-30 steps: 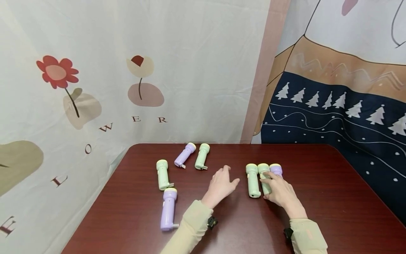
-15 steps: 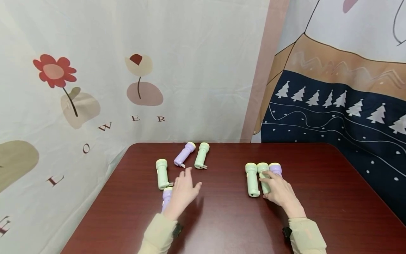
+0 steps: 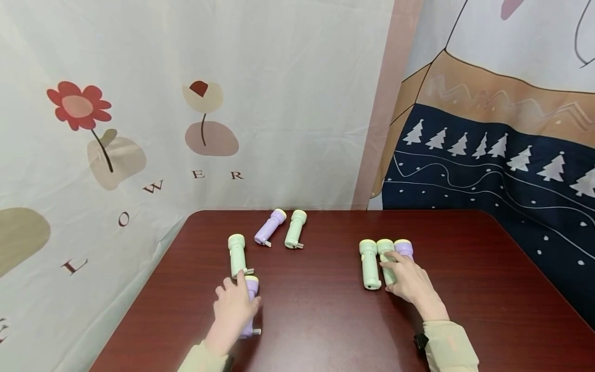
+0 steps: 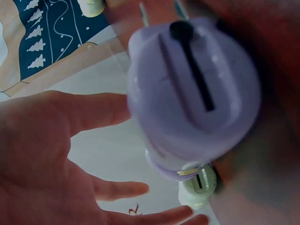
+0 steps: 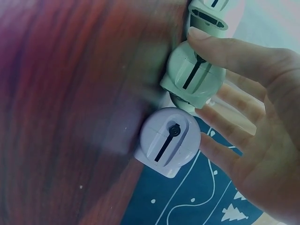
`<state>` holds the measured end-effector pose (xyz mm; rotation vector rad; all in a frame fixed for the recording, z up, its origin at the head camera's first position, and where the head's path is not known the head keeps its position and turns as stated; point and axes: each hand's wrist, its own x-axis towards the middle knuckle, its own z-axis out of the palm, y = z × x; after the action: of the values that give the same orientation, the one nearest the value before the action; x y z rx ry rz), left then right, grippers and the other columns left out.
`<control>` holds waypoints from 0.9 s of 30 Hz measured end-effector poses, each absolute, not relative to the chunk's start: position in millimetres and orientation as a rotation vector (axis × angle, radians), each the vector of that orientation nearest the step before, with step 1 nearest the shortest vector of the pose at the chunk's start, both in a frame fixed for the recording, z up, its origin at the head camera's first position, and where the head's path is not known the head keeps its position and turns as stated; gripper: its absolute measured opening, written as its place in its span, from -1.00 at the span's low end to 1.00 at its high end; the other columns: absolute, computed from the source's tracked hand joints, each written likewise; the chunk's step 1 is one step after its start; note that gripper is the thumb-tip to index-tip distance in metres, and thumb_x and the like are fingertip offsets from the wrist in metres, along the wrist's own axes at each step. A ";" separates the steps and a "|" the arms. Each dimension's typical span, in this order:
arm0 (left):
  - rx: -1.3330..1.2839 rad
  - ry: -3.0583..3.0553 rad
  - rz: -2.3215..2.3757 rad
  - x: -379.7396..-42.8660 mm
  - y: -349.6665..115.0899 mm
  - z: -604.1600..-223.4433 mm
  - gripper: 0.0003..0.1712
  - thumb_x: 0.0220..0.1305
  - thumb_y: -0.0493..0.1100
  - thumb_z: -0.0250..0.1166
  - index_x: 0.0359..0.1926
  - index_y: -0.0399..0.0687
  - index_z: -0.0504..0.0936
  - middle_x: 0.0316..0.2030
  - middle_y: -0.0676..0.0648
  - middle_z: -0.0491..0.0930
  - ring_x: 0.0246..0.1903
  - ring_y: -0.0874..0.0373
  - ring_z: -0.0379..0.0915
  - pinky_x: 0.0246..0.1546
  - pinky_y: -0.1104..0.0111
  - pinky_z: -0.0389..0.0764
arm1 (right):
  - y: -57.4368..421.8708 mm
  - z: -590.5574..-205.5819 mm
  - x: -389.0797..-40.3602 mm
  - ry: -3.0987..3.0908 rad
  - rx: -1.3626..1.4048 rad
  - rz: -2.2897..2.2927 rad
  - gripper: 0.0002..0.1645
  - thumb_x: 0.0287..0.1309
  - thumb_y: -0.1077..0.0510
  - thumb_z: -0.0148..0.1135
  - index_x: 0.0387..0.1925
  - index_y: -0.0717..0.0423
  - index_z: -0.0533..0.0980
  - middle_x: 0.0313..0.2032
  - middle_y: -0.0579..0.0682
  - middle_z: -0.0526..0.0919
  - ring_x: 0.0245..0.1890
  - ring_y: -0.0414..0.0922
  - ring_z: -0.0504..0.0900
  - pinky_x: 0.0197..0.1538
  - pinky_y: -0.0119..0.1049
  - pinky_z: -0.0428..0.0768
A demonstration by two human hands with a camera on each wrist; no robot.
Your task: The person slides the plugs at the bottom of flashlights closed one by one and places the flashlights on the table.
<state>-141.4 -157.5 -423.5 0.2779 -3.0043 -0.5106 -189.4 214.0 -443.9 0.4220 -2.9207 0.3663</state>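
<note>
My left hand (image 3: 232, 310) hovers over a purple flashlight (image 3: 251, 285) at the table's front left. The left wrist view shows this flashlight's slotted end and two metal prongs, with the thumb right at its side and the other fingers extended and spread. At the right, my right hand (image 3: 411, 281) holds a green flashlight (image 3: 385, 245), thumb on one side and fingers on the other. It lies between another green flashlight (image 3: 370, 268) on its left and a purple flashlight (image 3: 404, 248), partly hidden by the hand, on its right.
Just beyond the left hand lies a green flashlight (image 3: 237, 256) with its prongs folded out. Farther back are a tilted purple flashlight (image 3: 270, 227) and a green flashlight (image 3: 295, 230). Printed cloth (image 3: 297, 103) hangs behind the dark red table (image 3: 316, 320).
My left hand has swung from the table's middle leftward and nearer, to the front purple flashlight. The right hand stays on its green flashlight.
</note>
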 end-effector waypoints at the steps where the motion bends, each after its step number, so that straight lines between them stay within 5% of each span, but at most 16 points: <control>1: 0.299 -3.021 -0.517 -139.6 -158.3 -424.4 -0.07 -0.03 -0.04 0.42 0.27 -0.37 0.21 -0.09 -0.55 0.34 -0.14 -0.43 0.33 -0.32 -0.13 0.49 | 213.9 -443.9 -189.4 -2.921 0.422 0.367 -0.39 -0.34 0.17 0.56 -0.08 0.14 0.63 0.14 0.14 0.50 0.02 0.17 0.53 -0.25 0.04 0.58; 11: 0.359 -3.078 -0.520 -133.2 -162.6 -430.5 -0.04 -0.01 -0.01 0.40 0.16 -0.68 0.20 -0.21 -0.57 0.46 -0.24 -0.44 0.48 -0.26 -0.11 0.53 | 214.3 -443.6 -189.1 -2.953 0.395 0.398 -0.38 -0.30 0.16 0.55 -0.04 0.12 0.62 0.18 0.12 0.48 0.06 0.18 0.51 -0.26 0.06 0.57; 18: 0.324 -3.100 -0.584 -134.9 -166.2 -431.1 -0.40 0.03 -0.02 0.38 -0.25 -0.54 0.42 -0.46 -0.34 0.53 -0.43 -0.21 0.55 -0.45 0.03 0.53 | 215.4 -443.3 -188.6 -2.964 0.388 0.403 -0.36 -0.29 0.15 0.55 -0.02 0.12 0.61 0.19 0.12 0.46 0.07 0.18 0.50 -0.24 0.07 0.57; 27: 0.275 -3.105 -0.600 -137.0 -168.9 -431.9 -0.46 0.02 -0.04 0.38 -0.30 -0.51 0.45 -0.50 -0.29 0.52 -0.48 -0.14 0.53 -0.48 0.07 0.52 | 215.0 -442.5 -187.1 -2.984 0.398 0.395 -0.35 -0.27 0.14 0.54 0.01 0.13 0.59 0.21 0.14 0.44 0.08 0.18 0.49 -0.26 0.06 0.57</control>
<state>-137.0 -168.9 -431.9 0.2755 -3.1051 -0.5997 -187.1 215.0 -442.5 0.3982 -2.9838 0.3949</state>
